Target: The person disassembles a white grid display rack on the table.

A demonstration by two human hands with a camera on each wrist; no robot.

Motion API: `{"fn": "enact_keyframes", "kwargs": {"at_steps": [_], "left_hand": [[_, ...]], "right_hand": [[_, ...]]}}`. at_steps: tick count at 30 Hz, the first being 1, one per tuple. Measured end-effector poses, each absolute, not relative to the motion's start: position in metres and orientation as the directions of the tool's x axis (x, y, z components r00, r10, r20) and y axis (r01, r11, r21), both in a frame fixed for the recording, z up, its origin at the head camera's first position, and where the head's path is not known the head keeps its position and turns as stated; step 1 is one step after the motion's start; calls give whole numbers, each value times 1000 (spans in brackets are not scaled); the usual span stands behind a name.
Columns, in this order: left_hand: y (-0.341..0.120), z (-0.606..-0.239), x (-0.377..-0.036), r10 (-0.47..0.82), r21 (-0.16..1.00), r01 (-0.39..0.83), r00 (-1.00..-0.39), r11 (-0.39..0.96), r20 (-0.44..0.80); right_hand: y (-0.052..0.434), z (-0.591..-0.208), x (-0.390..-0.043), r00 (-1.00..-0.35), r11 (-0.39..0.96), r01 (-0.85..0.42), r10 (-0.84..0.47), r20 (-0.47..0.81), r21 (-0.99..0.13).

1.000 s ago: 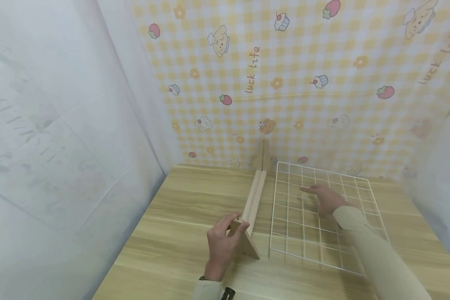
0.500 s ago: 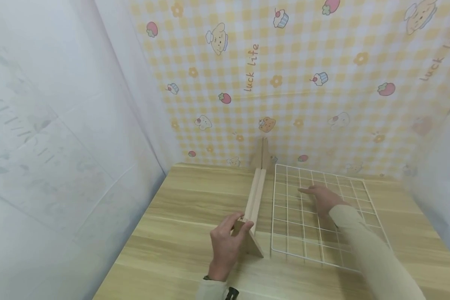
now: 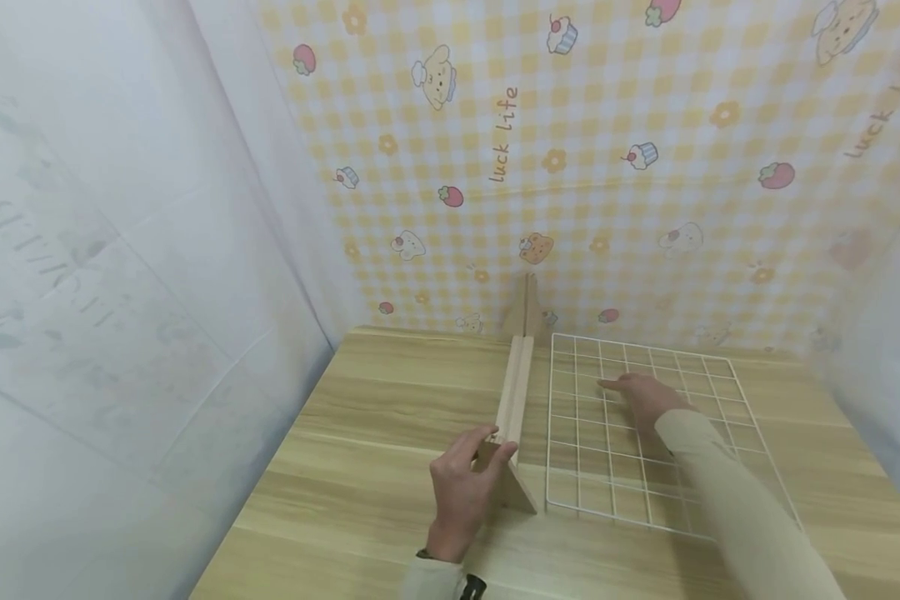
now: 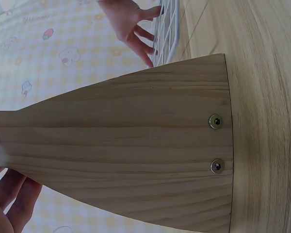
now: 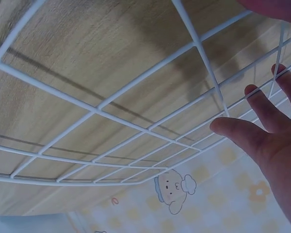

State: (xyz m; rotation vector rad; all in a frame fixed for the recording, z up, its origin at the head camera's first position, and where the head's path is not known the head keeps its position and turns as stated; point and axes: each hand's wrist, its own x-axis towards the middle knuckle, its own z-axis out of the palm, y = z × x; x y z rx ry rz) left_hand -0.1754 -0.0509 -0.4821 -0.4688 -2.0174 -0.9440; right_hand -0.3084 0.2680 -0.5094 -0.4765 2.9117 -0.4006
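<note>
On pale wood-grain surface: long pine rail stand w/ flared end plate, left hand fingers gripping plate; beside it flat white wire grid panel, right hand fingers straight, pressing.

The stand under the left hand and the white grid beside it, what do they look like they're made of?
The stand looks like pale unfinished wood, probably pine: grain lines run along it and two metal screws sit near its edge. The white grid appears to be metal wire with a smooth white coating, thin round rods crossing in squares. The left hand grips the stand; the right hand rests flat on the grid.
</note>
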Motion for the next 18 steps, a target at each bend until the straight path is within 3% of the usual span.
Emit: {"fn": "enact_keyframes", "kwargs": {"at_steps": [18], "left_hand": [[-40, -481, -177, -17, 433, 629, -555, 646, 832]], "right_hand": [[265, -509, -310, -941, 922, -278, -318, -119, -269]]}}
